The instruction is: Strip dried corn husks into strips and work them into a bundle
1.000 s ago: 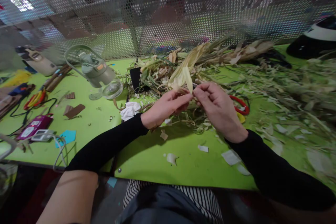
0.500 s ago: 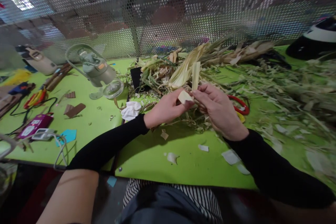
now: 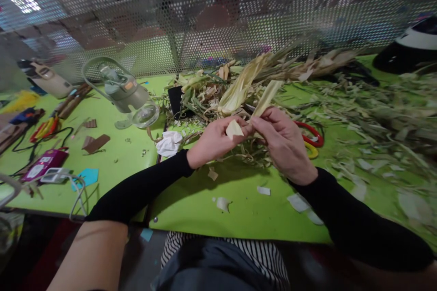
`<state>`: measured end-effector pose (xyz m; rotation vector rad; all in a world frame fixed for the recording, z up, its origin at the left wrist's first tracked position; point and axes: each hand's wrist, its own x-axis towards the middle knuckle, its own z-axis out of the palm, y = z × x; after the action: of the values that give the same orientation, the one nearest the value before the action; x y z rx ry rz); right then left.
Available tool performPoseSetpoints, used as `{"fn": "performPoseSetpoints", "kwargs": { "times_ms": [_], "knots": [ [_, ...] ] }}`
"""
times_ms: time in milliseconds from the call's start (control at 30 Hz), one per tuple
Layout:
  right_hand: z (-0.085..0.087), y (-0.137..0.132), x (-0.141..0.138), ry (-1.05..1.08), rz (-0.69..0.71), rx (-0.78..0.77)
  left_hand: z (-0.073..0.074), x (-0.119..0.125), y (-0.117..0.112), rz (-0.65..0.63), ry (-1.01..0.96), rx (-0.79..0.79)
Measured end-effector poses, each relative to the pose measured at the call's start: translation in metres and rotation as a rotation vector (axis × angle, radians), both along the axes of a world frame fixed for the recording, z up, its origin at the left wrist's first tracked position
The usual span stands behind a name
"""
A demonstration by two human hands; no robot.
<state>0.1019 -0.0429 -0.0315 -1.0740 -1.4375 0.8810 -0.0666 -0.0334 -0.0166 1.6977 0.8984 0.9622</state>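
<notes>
Both hands meet over the green table (image 3: 191,204). My left hand (image 3: 218,141) is closed, pinching a pale corn husk piece (image 3: 235,130) whose broad end sticks up between thumb and fingers. My right hand (image 3: 285,145) is closed on a longer corn husk strip (image 3: 268,97) that slants up to the right. The fingertips of both hands nearly touch; whether the two husk pieces join there is hidden. Red-handled scissors (image 3: 313,134), with a yellow inner edge, lie just right of my right hand. A pile of husks (image 3: 239,86) sits behind both hands.
To the left stand a grey-green water bottle (image 3: 128,93) and a crumpled white tissue (image 3: 169,143). Further left are a purple box (image 3: 46,163) and cables. Shredded husks (image 3: 385,113) cover the right side. A perforated metal screen (image 3: 218,18) closes off the back.
The husk strip in my right hand has tilted from nearly upright to leaning right. The piece in my left hand has shifted slightly left and turned.
</notes>
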Motion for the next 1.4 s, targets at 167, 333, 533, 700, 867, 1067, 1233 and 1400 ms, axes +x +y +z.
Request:
{"fn": "performPoseSetpoints", "kwargs": {
  "times_ms": [167,333,533,700,867,1067,1233,1400],
  "knots": [
    [-0.006,0.000,-0.004,0.146,-0.029,-0.019,-0.002,0.002,-0.003,-0.068,-0.034,0.001],
    [-0.004,0.007,0.001,0.102,0.022,-0.107,-0.010,0.003,-0.001,-0.056,-0.115,-0.108],
    [0.008,0.004,0.005,-0.117,0.120,-0.095,-0.015,0.001,0.006,0.069,-0.083,-0.020],
    [0.013,-0.005,0.003,-0.200,0.137,-0.060,-0.008,0.000,0.007,0.110,-0.075,0.012],
    [0.012,-0.007,0.003,-0.167,0.156,-0.056,0.001,-0.001,0.007,0.119,-0.173,-0.068],
    [0.004,0.001,0.003,-0.145,0.154,-0.128,0.010,-0.008,0.008,-0.009,-0.093,-0.072],
    [0.003,0.006,0.007,-0.113,0.103,-0.139,0.003,-0.008,0.013,-0.063,-0.018,0.011],
    [0.004,0.007,0.007,-0.093,-0.018,0.002,-0.005,-0.007,0.018,-0.095,-0.039,0.049]
  ]
}}
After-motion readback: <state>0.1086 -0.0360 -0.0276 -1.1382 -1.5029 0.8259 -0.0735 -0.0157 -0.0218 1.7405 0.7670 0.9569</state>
